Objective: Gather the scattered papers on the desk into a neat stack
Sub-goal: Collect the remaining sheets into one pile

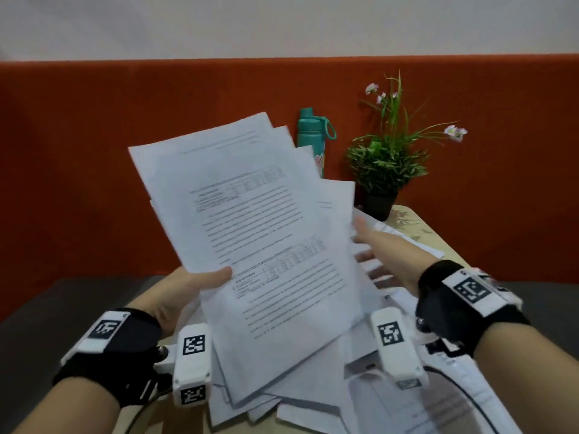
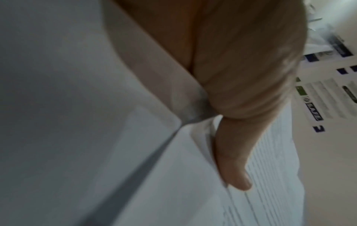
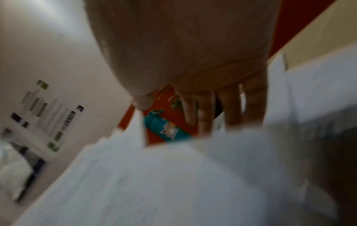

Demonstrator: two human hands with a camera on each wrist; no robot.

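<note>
A fanned bundle of printed white papers (image 1: 250, 220) is lifted off the desk. My left hand (image 1: 191, 286) grips its left edge, thumb on top; in the left wrist view the thumb (image 2: 231, 152) presses on the sheets (image 2: 173, 183). My right hand (image 1: 379, 245) reaches past the bundle's right edge with fingers straight, over loose sheets (image 1: 404, 242) on the desk. In the blurred right wrist view the straight fingers (image 3: 228, 107) show above white paper (image 3: 154, 183). More sheets (image 1: 313, 399) lie under the bundle near the front edge.
A teal bottle (image 1: 310, 133) and a potted plant (image 1: 385, 164) stand at the back of the beige desk (image 1: 419, 223), before an orange partition (image 1: 94, 151). A printed colour sheet (image 1: 454, 396) lies at the front right.
</note>
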